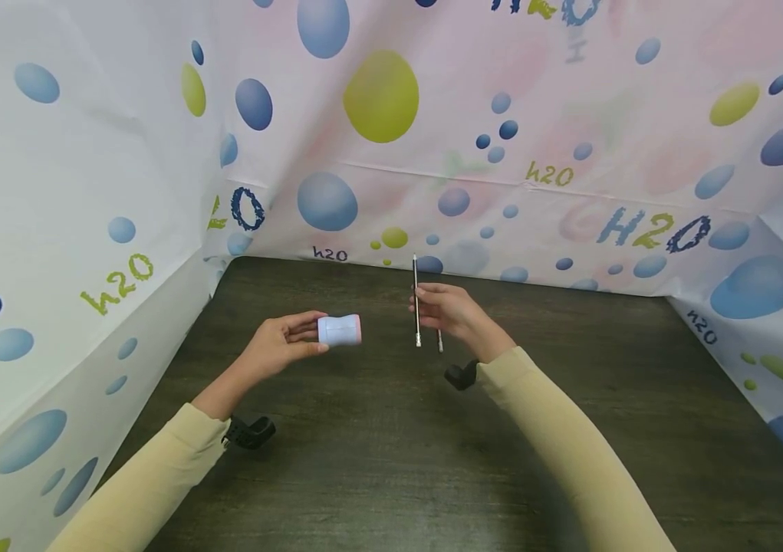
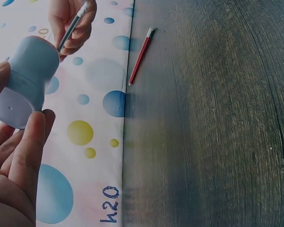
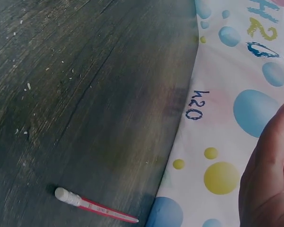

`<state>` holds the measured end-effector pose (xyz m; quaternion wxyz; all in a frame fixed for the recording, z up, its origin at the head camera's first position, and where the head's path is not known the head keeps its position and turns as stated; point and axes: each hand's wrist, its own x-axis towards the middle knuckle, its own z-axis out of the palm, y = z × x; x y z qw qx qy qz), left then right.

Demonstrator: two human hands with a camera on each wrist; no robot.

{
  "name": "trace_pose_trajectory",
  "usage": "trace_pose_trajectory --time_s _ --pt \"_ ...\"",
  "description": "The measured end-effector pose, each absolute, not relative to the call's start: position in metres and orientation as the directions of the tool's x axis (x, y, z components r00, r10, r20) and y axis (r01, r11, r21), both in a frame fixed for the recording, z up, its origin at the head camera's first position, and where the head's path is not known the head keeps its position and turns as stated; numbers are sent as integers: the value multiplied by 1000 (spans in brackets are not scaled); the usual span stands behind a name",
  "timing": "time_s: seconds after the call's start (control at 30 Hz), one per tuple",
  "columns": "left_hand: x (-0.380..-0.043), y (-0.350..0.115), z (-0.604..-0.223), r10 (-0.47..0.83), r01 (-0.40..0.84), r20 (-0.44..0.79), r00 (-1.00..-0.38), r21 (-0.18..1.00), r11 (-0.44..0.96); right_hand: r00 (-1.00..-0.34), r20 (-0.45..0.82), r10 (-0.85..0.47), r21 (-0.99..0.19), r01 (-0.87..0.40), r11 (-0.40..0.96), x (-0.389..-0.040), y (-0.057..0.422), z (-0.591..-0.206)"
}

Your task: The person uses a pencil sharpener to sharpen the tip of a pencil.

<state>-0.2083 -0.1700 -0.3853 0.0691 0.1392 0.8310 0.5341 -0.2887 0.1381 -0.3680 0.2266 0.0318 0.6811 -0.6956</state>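
Observation:
My left hand [image 1: 277, 345] grips a light blue, waisted cylinder [image 1: 339, 330] with a pink end, held sideways above the table; the pink end faces right. The left wrist view shows the cylinder [image 2: 33, 61] between the thumb and fingers [image 2: 28, 146], its rounded base toward the palm. My right hand [image 1: 456, 313] pinches a dark pencil [image 1: 416, 326] upright, its white eraser end down. A gap separates pencil and cylinder. A red pencil [image 2: 141, 56] with a white eraser lies on the table beyond, partly hidden by the right hand in the head view.
The dark wooden table [image 1: 363, 460] has small pale crumbs [image 3: 28, 86] scattered on it. A white sheet [image 1: 460, 161] printed with coloured dots and lettering stands behind the table and along both sides. Dark wrist-worn cameras [image 1: 253, 433] sit at both wrists.

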Motion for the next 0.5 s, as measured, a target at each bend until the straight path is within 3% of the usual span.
trace_pose_trajectory --time_s 0.5 --pt "-209 -168 -387 296 148 24 -955 902 404 -893 -391 -223 -917 398 14 -311 117 -394"
